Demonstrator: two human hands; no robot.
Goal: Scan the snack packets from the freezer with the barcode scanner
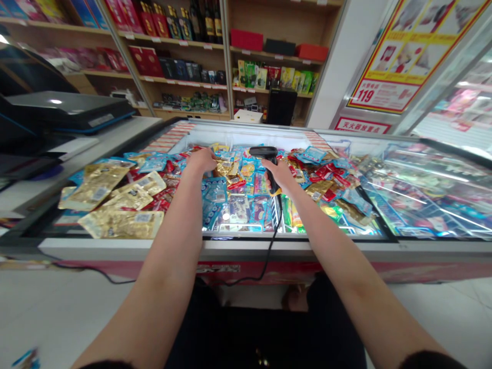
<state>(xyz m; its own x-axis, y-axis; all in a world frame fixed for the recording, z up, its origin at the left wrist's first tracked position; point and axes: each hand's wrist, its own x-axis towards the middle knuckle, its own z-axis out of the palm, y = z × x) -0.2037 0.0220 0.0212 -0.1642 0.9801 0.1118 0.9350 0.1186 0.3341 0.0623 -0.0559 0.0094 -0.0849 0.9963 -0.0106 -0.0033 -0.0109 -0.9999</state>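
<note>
My right hand [280, 174] is closed around the handle of a black barcode scanner [264, 152] with an orange-yellow base, held above the open part of a chest freezer [238, 245]. A black cord [271, 246] runs from the scanner over the freezer's front edge. My left hand [203, 160] reaches down among the snack packets, beside a gold packet [226, 168]. Its fingers are mostly hidden, so a grip cannot be made out. Blue packets [214, 190] lie below it. Several gold packets [132, 197] are heaped at the left, and red and blue packets [326, 171] at the right.
Glass covers the freezer's right part [430, 189]. At the left, a counter [23, 197] bears a flat dark device [77, 110]. Shelves [180, 41] with bottles and boxes stand behind. A wall poster [413, 61] hangs at the right. A small packet [28, 359] lies on the floor.
</note>
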